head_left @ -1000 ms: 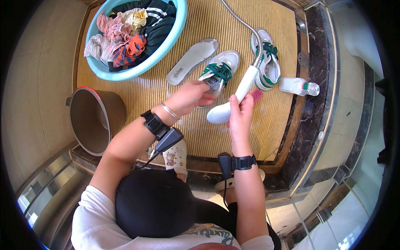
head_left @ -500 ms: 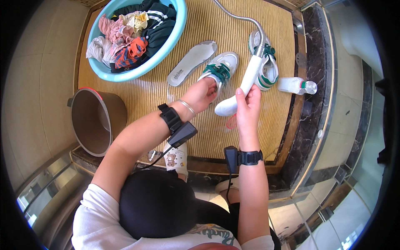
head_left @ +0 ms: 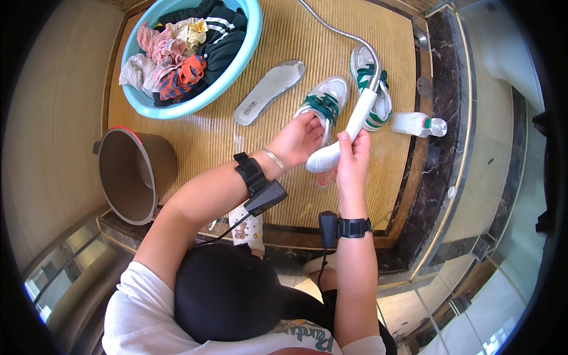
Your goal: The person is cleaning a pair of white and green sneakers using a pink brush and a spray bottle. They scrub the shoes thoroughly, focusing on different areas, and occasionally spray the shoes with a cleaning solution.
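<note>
A white shower head is in my right hand, which is wrapped round its handle. The spray end tilts down toward my left hand. That hand is turned palm up with its fingers spread, just at the near end of a white sneaker with green laces; whether the fingertips touch the shoe I cannot tell. Beyond the handle lies a second white and green sneaker, partly covered by the shower head and its hose. Something thin and red shows below the spray end, mostly hidden.
A grey insole lies on the ribbed mat. At the upper left stands a light blue basin full of clothes, with a brown bucket nearer me. A clear bottle lies at the right by the dark stone ledge.
My left hand has turned its palm up and opened, drawing slightly back from the sneaker's heel. The shower head has shifted a little nearer to me in my right hand.
</note>
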Motion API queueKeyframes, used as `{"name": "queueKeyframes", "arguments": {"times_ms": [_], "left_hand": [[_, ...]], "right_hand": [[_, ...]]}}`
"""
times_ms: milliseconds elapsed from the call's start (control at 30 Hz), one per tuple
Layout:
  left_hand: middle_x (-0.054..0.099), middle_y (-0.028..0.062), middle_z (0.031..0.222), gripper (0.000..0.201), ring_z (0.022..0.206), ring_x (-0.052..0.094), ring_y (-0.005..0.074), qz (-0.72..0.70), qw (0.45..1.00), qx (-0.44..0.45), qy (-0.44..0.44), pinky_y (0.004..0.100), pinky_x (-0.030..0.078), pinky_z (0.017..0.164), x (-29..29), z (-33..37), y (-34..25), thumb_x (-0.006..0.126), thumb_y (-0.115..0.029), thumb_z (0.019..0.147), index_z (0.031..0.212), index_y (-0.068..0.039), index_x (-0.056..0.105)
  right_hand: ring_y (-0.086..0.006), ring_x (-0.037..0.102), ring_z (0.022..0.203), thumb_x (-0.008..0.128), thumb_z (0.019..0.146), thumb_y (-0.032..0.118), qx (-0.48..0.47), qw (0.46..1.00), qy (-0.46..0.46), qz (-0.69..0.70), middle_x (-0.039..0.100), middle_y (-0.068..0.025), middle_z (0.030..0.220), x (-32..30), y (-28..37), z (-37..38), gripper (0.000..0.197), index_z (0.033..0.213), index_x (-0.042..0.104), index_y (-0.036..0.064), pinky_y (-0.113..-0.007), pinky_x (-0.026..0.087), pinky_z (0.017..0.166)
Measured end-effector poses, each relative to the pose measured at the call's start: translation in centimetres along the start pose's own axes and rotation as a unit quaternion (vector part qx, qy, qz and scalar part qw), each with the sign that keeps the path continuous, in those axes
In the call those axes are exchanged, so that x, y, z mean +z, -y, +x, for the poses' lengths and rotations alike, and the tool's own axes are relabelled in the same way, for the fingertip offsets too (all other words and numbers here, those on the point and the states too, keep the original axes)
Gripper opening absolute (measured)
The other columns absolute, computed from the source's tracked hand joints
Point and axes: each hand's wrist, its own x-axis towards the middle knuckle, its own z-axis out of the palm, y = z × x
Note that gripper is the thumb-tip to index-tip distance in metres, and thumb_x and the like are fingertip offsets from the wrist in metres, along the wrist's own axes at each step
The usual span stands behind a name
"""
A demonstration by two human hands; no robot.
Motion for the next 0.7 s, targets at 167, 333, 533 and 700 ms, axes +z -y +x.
{"name": "queueKeyframes", "arguments": {"times_ms": [167, 333, 533, 700], "left_hand": [[0.054, -0.0002, 0.131, 0.03, 0.125, 0.047, 0.0155, 0.03, 0.999, 0.039, 0.014, 0.0365, 0.033, 0.111, 1.4, -1.0, -0.2, 0.045, -0.029, 0.103, 0.127, -0.011, 0.049], [0.049, 0.0031, 0.138, 0.047, 0.135, 0.04, 0.0174, 0.133, 0.989, 0.062, -0.003, 0.0397, 0.029, 0.115, 1.0, -1.0, -0.2, 0.05, -0.029, 0.101, 0.142, -0.009, 0.038], [0.05, 0.0051, 0.137, 0.046, 0.131, 0.045, 0.0178, 0.167, 0.984, 0.06, -0.017, 0.0403, 0.035, 0.108, 0.2, -1.9, -0.3, 0.05, -0.025, 0.102, 0.142, -0.006, 0.037], [0.052, 0.0046, 0.134, 0.042, 0.128, 0.047, 0.0174, 0.18, 0.982, 0.061, -0.011, 0.0392, 0.037, 0.106, 0.0, -2.2, -0.5, 0.05, -0.025, 0.102, 0.139, -0.007, 0.04]], "right_hand": [[-0.0153, 0.061, 0.087, 0.063, 0.095, 0.011, -0.023, 0.982, -0.034, -0.187, 0.063, -0.0101, 0.101, -6.6, -1.7, 0.8, 0.038, 0.126, 0.047, -0.003, -0.03, 0.05, 0.075], [-0.0255, 0.065, 0.09, 0.062, 0.095, 0.013, -0.053, 0.949, -0.094, -0.297, 0.064, -0.0177, 0.101, -11.6, -5.8, 1.6, 0.04, 0.127, 0.046, -0.0049, -0.037, 0.052, 0.08], [-0.0328, 0.064, 0.088, 0.058, 0.097, 0.018, -0.039, 0.932, -0.117, -0.342, 0.064, -0.0218, 0.097, -10.8, -6.1, 2.2, 0.035, 0.122, 0.048, -0.0041, -0.041, 0.05, 0.079], [-0.0413, 0.065, 0.092, 0.058, 0.096, 0.019, -0.023, 0.904, -0.124, -0.408, 0.065, -0.027, 0.098, -11.4, -6.0, 3.7, 0.033, 0.118, 0.053, -0.0045, -0.045, 0.05, 0.08]]}}
